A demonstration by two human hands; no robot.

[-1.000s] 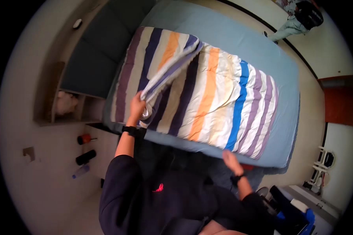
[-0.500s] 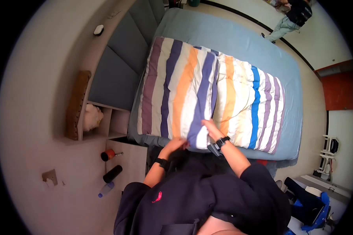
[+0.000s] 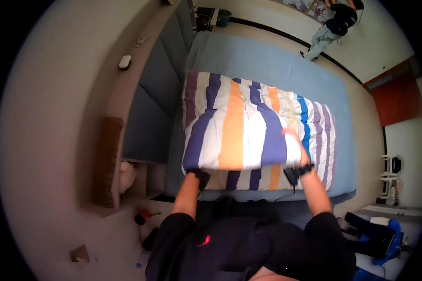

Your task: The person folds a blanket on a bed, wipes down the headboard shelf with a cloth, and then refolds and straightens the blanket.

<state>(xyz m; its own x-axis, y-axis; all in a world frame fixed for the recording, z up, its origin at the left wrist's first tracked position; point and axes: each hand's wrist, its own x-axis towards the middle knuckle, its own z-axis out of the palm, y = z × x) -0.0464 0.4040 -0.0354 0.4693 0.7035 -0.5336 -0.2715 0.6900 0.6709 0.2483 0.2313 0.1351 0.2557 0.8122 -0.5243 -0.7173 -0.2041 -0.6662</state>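
A striped quilt [image 3: 254, 126] lies folded on the bed, and its near layer is raised off the layer beneath. My right hand [image 3: 291, 136] grips this raised layer toward its right end, thumb side showing on the fabric. At the layer's near left corner, my left hand goes in under the cloth; its fingers are hidden, though the corner is held up there. A black band [image 3: 200, 177] sits on my left wrist, and another black band with a small device [image 3: 291, 176] is on my right wrist.
Beneath the quilt is a bed with a light blue sheet [image 3: 239, 54]. A grey padded headboard [image 3: 150, 117] stands on the left, beside a shelf holding a white object [image 3: 125, 62]. Another person [image 3: 335, 28] stands by the far wall. A blue bag [image 3: 394, 241] lies at lower right.
The near layer of the quilt has been lifted and spread toward the right. My right hand has moved right and slightly up; my left hand has moved left, under the fabric. The view has shifted.
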